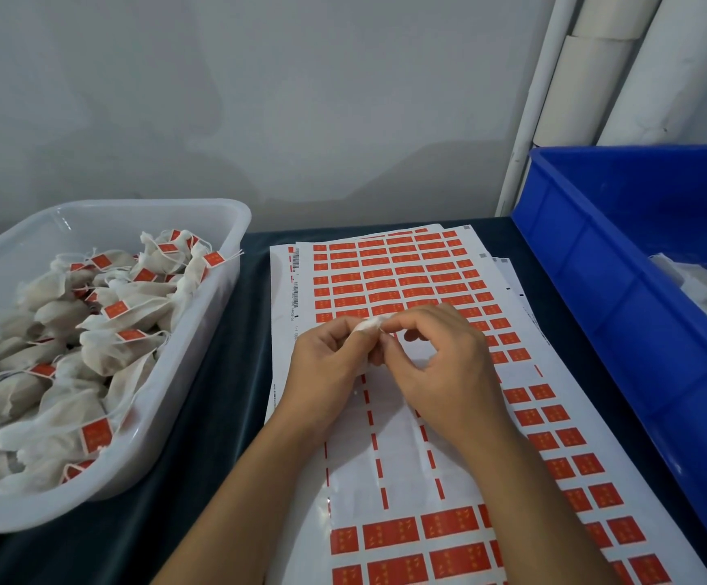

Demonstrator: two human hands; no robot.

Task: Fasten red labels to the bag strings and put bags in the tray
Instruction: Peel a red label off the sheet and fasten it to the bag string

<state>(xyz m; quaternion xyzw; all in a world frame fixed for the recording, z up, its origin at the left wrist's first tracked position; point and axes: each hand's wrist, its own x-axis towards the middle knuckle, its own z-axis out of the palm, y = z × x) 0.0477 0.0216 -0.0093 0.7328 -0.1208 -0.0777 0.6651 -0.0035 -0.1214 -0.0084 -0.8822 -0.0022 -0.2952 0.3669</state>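
My left hand (329,360) and my right hand (440,360) meet above the sticker sheets (389,280) in the middle of the table. Between their fingertips is a small white bag (369,323), mostly hidden by the fingers; both hands pinch it. The sheets carry rows of red labels (448,522), with a peeled white patch under my hands. At the left stands a clear plastic tray (199,331) heaped with white bags (102,352) that bear red labels on their strings.
A blue plastic crate (621,297) stands at the right, with white bags (706,293) in its far corner. The table has a dark cloth (221,415). White pipes (588,86) run up the wall at the back right.
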